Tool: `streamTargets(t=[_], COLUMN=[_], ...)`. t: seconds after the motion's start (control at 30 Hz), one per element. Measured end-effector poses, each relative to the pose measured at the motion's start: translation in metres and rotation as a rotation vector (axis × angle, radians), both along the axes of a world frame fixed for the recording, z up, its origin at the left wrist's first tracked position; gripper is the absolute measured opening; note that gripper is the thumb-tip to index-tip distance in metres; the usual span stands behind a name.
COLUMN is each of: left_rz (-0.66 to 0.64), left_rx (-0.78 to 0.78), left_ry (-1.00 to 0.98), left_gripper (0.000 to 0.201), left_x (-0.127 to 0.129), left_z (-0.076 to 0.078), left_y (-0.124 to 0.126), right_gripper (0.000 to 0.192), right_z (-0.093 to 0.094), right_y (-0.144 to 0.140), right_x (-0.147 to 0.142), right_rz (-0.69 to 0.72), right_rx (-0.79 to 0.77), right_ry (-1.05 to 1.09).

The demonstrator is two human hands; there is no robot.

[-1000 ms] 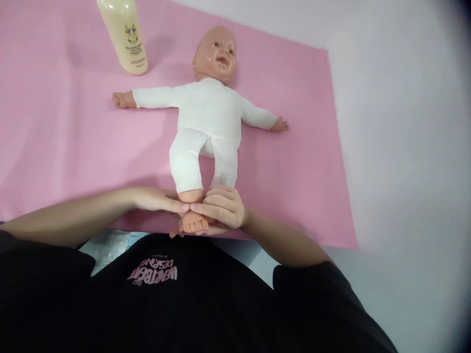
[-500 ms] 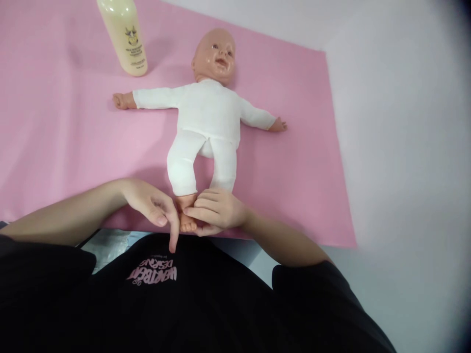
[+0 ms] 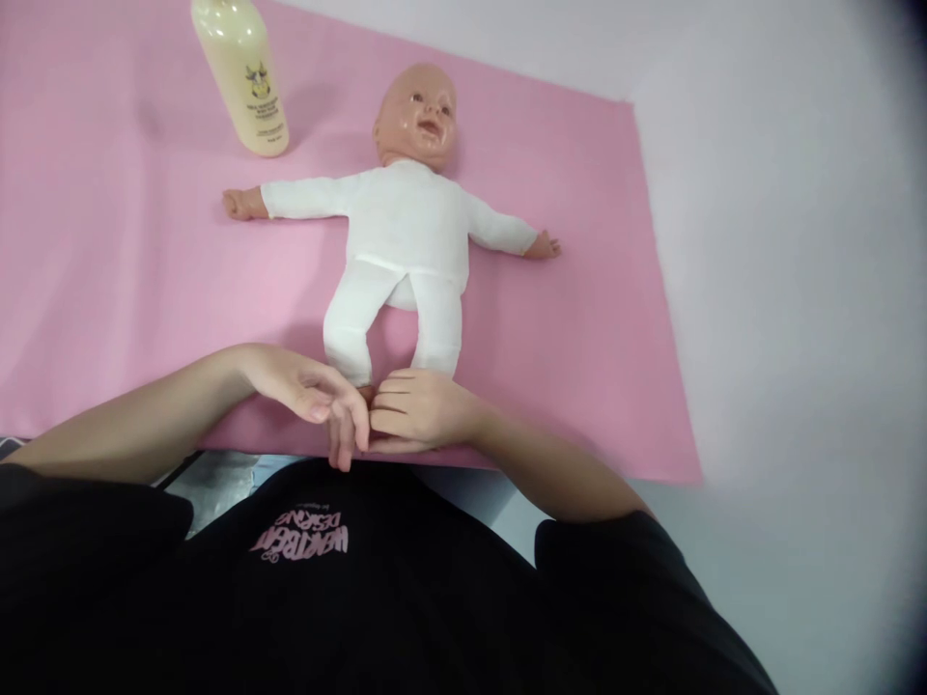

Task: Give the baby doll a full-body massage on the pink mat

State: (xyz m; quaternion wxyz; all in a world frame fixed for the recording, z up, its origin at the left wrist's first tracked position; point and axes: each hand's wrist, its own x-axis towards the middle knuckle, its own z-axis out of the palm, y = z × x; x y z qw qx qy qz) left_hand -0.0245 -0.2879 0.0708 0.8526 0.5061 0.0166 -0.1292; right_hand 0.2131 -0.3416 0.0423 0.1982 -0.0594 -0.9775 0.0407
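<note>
A baby doll [image 3: 409,217] with a bare plastic head and white cloth body lies face up, arms spread, its legs pointing at me. My right hand [image 3: 424,410] is closed at the doll's ankles, fingers curled round the foot on the left side of the view. Over that same foot hangs my left hand [image 3: 319,401], its fingers loosely bent downward and somewhat apart, touching or nearly touching my right fingertips. Both of the doll's feet are almost wholly hidden behind my hands.
A pale yellow bottle [image 3: 250,87] with a cow picture stands at the upper left, beyond the doll's arm. The pink mat [image 3: 579,338] lies under everything, its near edge just below my hands. A white surface [image 3: 782,290] extends to the right.
My left hand has shifted right, and its fingers now cover the doll's foot, whose toes showed before. The doll's leg on the left has moved slightly left. My right hand stays nearly in place.
</note>
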Motion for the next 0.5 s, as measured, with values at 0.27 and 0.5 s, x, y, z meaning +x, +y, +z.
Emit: streamTargets(t=[0.27,0.5], left_rz=[0.251,0.352], left_rx=[-0.100,-0.246], left_ry=[-0.019,-0.098], left_gripper=[0.063,0.066], left_x=[0.000,0.000], left_z=[-0.012,-0.022], left_y=[0.000,0.001], right_gripper=[0.056,0.041], right_z=[0.004,0.001], right_y=[0.032,0.034], right_x=[0.020,0.020], right_rz=[-0.124,-0.176], right_rx=[-0.139,-0.193], right_ry=[-0.117,-0.057])
